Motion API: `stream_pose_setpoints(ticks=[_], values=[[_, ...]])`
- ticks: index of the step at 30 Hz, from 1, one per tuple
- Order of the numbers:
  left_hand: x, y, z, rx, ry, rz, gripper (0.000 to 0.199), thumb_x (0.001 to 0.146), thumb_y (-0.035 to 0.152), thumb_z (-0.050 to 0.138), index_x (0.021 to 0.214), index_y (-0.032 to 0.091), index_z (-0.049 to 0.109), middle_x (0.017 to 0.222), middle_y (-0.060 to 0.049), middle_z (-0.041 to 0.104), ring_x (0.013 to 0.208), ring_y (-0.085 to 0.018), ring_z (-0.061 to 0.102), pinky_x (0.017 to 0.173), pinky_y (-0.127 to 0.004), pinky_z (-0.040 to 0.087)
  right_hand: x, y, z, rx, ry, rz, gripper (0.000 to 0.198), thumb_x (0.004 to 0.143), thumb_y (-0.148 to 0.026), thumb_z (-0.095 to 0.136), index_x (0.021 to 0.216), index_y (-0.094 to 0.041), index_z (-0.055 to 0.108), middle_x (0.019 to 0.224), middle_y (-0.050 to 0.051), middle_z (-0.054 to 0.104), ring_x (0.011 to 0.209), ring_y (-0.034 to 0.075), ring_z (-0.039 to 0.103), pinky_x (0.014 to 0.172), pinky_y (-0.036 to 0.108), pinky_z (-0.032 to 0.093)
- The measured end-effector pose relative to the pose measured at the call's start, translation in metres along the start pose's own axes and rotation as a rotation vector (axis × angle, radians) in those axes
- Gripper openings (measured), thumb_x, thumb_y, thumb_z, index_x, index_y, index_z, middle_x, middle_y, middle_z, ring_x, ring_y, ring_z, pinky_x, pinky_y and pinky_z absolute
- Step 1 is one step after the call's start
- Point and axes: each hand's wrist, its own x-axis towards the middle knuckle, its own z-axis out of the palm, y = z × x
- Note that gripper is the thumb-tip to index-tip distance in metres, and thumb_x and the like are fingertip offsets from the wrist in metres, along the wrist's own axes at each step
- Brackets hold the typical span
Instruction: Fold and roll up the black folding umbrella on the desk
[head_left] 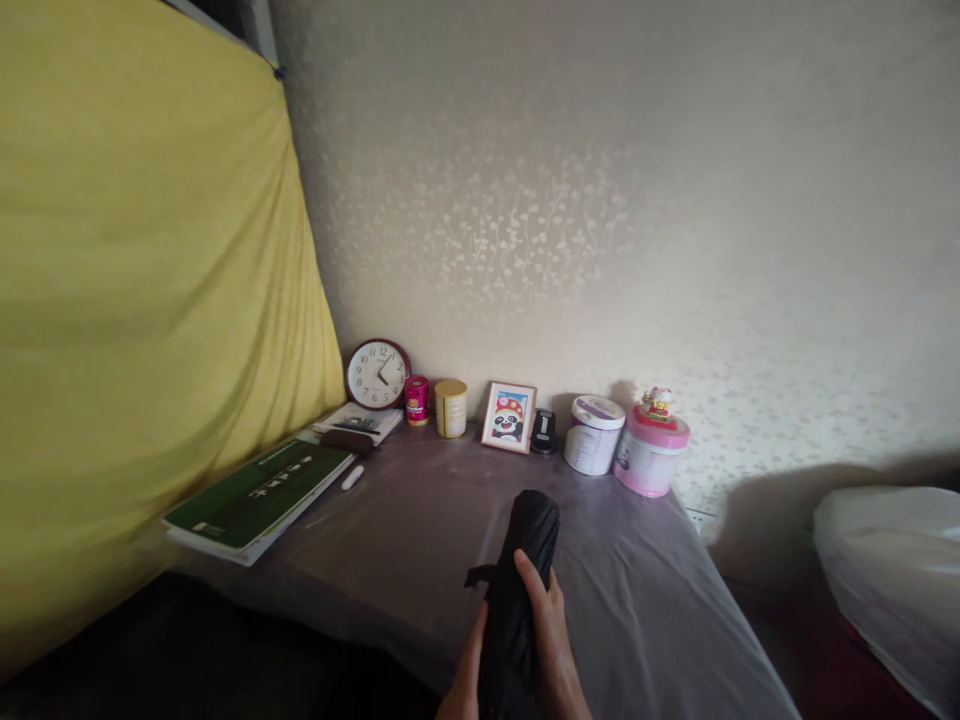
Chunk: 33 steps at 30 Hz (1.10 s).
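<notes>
- One hand [551,640] is wrapping around a folded black umbrella [525,570], and its grip is pressing together on the umbrella's lower half.
- Its thumb is lying across the front of the umbrella and its fingers are curling round the right side.
- I cannot tell if this is the left or the right hand.
- A bit of another hand [465,675] is showing just left of the umbrella, touching its side; I cannot tell if its grip is spread or closed.
- The umbrella is pointing away from the person, over the near part of the desk [405,540], which is wearing a clear plastic cover.
- A small black strap is sticking out from the umbrella's left side.
- Far behind the umbrella, against the wall, a panda picture [508,416] is standing in a frame.
- Left of the panda picture are sitting a yellow can [451,408], a red can [416,400] and a round clock [377,374].
- Right of the panda picture are sitting a small black thing [544,432], a white tub [593,435] and a pink tub [649,450] with a little toy [657,403] on top.
- Well left of the umbrella, a green book [259,492] is lying flat, with a white pen [352,477] beside it.
- A big yellow cloth [135,300] is hanging at the left of the desk.
</notes>
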Motion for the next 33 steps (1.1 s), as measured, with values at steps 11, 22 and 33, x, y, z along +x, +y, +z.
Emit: stream_pose_setpoints(ticks=[11, 22, 33], values=[[0.009, -0.028, -0.004, 0.32, -0.033, -0.02, 0.075, 0.077, 0.019, 0.043, 0.142, 0.017, 0.007, 0.149, -0.01, 0.02, 0.134, -0.025, 0.027, 0.104, -0.032, 0.034, 0.002, 0.005, 0.004, 0.016, 0.016, -0.061, 0.063, 0.059, -0.045, 0.075, 0.111, -0.013, 0.058, 0.097, 0.006, 0.069, 0.095, 0.025, 0.062, 0.08, 0.031, 0.05], [0.016, -0.029, -0.014, -0.026, -0.05, 0.126, 0.081, 0.076, 0.025, 0.052, 0.142, 0.022, 0.004, 0.146, -0.008, 0.029, 0.135, -0.023, 0.025, 0.11, -0.04, 0.025, 0.012, 0.025, -0.007, 0.044, -0.076, -0.003, 0.051, 0.066, -0.05, 0.068, 0.103, -0.015, 0.063, 0.09, 0.005, 0.069, 0.088, 0.024, 0.064, 0.077, 0.032, 0.05], [0.02, -0.014, -0.011, 0.645, 0.038, 0.003, 0.086, 0.073, 0.008, 0.049, 0.142, 0.024, 0.0, 0.136, -0.011, 0.043, 0.114, -0.022, 0.053, 0.091, -0.03, 0.044, 0.036, 0.048, -0.03, -0.414, 0.138, -0.314, 0.06, 0.058, -0.052, 0.072, 0.105, -0.016, 0.063, 0.102, 0.011, 0.066, 0.105, 0.031, 0.056, 0.094, 0.041, 0.039]])
